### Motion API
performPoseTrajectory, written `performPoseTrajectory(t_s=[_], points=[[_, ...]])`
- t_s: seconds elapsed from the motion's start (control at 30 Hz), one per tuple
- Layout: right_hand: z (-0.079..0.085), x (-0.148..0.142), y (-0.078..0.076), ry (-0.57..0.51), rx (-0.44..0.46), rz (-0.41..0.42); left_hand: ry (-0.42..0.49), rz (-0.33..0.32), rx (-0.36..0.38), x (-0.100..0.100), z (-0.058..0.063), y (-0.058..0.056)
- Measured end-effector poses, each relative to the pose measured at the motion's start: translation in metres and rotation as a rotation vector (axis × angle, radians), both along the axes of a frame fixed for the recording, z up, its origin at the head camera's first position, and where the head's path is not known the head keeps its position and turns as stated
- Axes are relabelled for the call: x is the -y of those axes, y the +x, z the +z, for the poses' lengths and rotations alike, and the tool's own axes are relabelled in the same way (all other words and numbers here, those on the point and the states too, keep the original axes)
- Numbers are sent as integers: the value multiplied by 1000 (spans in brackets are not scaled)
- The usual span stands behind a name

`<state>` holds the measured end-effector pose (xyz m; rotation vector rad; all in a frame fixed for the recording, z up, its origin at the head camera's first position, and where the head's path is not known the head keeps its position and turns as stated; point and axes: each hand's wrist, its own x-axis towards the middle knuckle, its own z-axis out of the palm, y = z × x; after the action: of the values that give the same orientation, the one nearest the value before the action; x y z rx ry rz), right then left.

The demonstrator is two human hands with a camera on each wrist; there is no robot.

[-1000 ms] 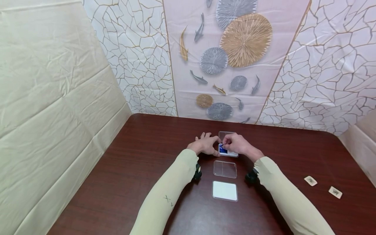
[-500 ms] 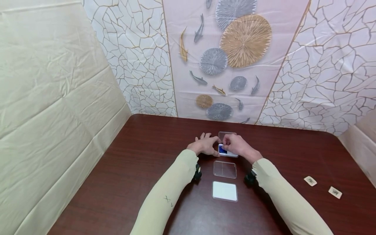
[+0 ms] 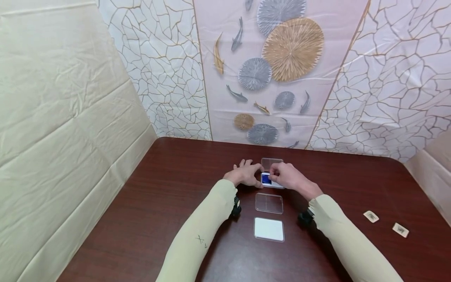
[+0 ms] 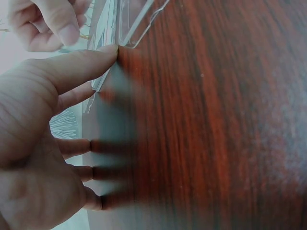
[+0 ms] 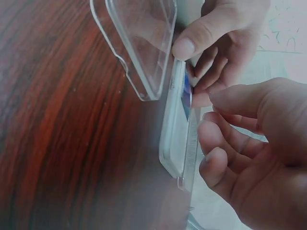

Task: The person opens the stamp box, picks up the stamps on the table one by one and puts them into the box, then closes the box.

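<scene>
A white slab [image 3: 278,186] with a dark blue picture [image 3: 266,179] at its left end lies on the table between my hands. My left hand [image 3: 245,174] holds its left end, thumb at the near edge and forefinger at the far edge; the other fingertips rest on the wood. Above the picture's right side is my right hand [image 3: 289,176], fingers curled, thumb and forefinger tips close together. Nothing shows between them in the right wrist view. Behind the slab lies one clear plastic cover [image 3: 270,163], and another clear plastic cover [image 3: 269,203] lies in front.
Nearer me, a white rectangle [image 3: 269,229] sits in a clear plastic tray. Two small pale cards with dark marks, one card [image 3: 371,216] left of the other card [image 3: 400,230], lie to the right on the brown table [image 3: 141,219]. Patterned cloth [image 3: 176,78] hangs beyond its back edge.
My right hand has shifted slightly right and toward me, showing more of the blue picture. The left hand keeps its place at the slab's end.
</scene>
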<state>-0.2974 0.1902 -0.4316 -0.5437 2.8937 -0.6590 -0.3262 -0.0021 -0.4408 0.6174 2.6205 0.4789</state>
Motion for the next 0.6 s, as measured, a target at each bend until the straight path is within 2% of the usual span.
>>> performPoseTrajectory(t_s=[0.6], points=[[23, -23, 26, -44, 2, 4, 14, -2, 3, 1, 0, 1]])
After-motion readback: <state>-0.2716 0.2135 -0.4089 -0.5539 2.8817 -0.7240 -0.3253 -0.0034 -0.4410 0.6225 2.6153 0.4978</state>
